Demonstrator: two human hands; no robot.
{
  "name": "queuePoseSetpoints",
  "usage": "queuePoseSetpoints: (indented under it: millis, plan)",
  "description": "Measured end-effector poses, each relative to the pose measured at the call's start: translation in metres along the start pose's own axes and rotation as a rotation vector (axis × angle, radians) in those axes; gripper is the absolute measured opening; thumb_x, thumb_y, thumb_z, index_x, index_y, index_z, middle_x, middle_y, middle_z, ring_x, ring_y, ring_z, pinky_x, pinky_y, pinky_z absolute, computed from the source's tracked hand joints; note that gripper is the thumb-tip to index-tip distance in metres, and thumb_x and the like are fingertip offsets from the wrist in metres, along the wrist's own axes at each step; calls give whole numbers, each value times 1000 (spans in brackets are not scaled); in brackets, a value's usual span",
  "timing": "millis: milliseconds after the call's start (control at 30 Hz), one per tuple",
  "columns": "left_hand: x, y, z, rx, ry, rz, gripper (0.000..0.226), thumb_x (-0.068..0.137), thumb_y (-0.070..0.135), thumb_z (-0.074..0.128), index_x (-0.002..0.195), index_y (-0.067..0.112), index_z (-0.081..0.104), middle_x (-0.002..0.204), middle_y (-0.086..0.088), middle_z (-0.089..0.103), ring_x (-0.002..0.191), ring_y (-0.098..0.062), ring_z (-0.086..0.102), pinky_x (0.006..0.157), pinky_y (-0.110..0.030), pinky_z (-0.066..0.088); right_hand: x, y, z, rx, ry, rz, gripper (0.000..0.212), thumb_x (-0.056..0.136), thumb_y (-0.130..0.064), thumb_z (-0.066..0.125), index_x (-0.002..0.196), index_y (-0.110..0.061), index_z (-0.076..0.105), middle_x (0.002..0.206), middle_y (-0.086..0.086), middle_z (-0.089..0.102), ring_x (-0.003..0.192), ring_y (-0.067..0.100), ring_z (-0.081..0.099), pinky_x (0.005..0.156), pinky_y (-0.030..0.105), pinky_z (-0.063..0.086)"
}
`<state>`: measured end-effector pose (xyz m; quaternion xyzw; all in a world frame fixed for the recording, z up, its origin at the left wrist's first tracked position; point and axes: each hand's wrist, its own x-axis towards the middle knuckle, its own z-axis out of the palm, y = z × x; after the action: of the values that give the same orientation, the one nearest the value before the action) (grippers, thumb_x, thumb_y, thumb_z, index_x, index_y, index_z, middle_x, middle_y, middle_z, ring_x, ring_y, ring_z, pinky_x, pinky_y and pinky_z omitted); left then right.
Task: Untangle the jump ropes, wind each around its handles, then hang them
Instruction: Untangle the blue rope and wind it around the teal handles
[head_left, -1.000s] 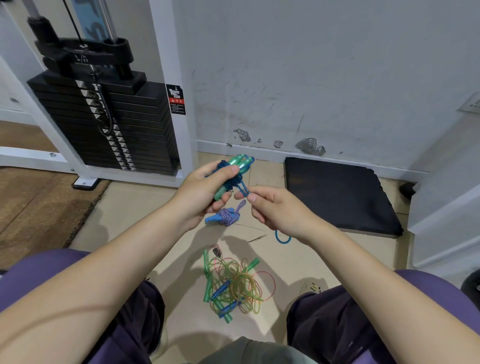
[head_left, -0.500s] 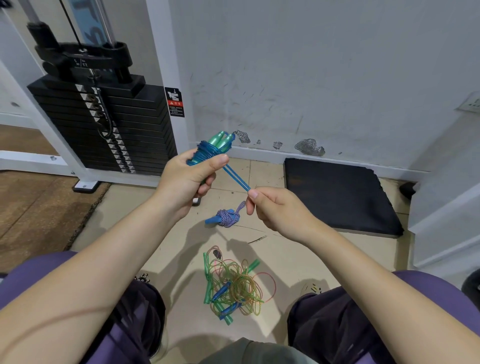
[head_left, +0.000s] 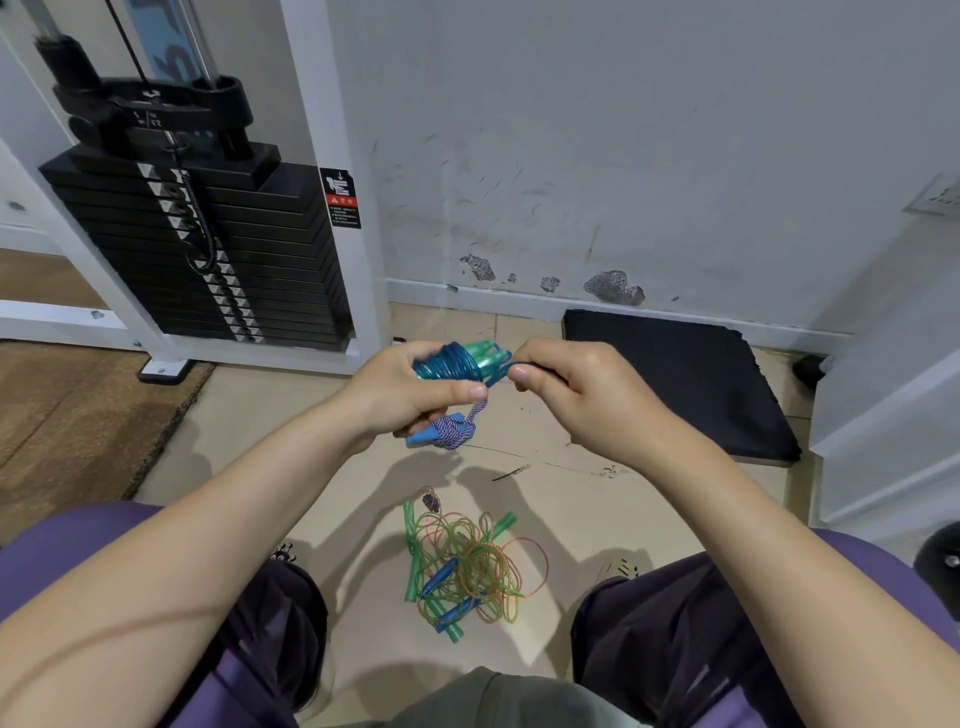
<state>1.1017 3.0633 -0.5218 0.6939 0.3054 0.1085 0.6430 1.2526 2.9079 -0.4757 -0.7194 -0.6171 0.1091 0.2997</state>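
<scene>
My left hand (head_left: 410, 389) grips a blue jump rope (head_left: 457, 364) coiled around its two teal handles, held above the floor. My right hand (head_left: 576, 389) pinches the loose end of that rope right beside the handle tips. Below the hands on the tiled floor lies a wound purple-white braided rope (head_left: 449, 431) with a blue handle. Nearer to me, between my knees, sits a tangled pile of green, orange and pink ropes (head_left: 467, 566) with green and blue handles.
A black weight stack (head_left: 208, 249) in a white frame stands at the left against the wall. A black foam mat (head_left: 680, 379) lies at the right by the baseboard. Brown matting (head_left: 78, 415) covers the floor at the left.
My left hand came down and right with the blue bundle. My right hand rose to the handle tips, and the stretch of rope between the hands is gone.
</scene>
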Motion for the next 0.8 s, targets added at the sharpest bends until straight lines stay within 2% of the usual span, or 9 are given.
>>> queuePoseSetpoints:
  millis: [67,167,267,333,467,567,667,733,800]
  plan:
    - [-4,0,5,66,-144,-46,17,76,28,85,86,27,71,52,-3,48,40,-16,36,40,-18,24,2,2,3,36,-5,-47,16,98,-17,55,86,-11,65,80,-3,57,76,15,53,73,35,44]
    - [-7,4,10,136,-322,-76,36,77,27,85,105,13,67,53,-2,50,40,-15,39,39,-18,26,5,6,8,110,5,-15,16,97,-11,56,85,-7,65,85,4,56,79,16,52,75,31,43]
    - [-10,11,11,173,-371,-45,42,74,28,87,106,11,66,59,-5,58,45,-19,51,40,-22,36,6,11,11,208,-4,91,19,98,-16,54,81,-12,62,72,4,57,59,20,58,55,35,49]
    - [-12,14,10,190,-396,-67,41,75,24,87,109,15,66,75,-7,71,58,-24,66,44,-23,45,5,11,16,243,-32,115,19,98,-19,55,81,-16,62,67,3,59,46,19,58,44,31,48]
    - [-16,13,9,179,-452,-133,44,76,20,85,115,21,65,100,-4,77,75,-27,74,45,-21,47,5,7,27,209,-62,74,15,97,-19,57,85,-14,65,69,10,63,43,13,55,45,21,43]
    - [-19,14,12,122,-484,-139,37,81,39,77,112,23,65,93,-9,75,62,-21,67,41,-19,38,4,5,30,231,-75,78,16,98,-18,57,84,-14,64,68,12,62,43,14,54,46,20,40]
    - [-19,12,13,137,-442,-96,41,90,59,59,112,25,68,83,-12,72,51,-19,56,40,-17,28,4,3,30,306,-86,107,17,98,-17,56,83,-13,63,70,20,61,44,21,53,45,28,41]
    - [-19,12,13,154,-390,-44,34,92,55,59,106,27,71,80,-13,73,46,-18,55,40,-17,28,5,3,27,403,-104,152,15,97,-16,57,84,-13,65,66,18,59,46,22,50,44,29,40]
    - [-19,12,12,149,-343,0,27,92,47,63,100,22,72,79,-15,73,43,-19,54,40,-17,32,7,7,22,498,-115,203,16,97,-15,58,84,-13,67,56,6,52,44,15,44,42,22,35]
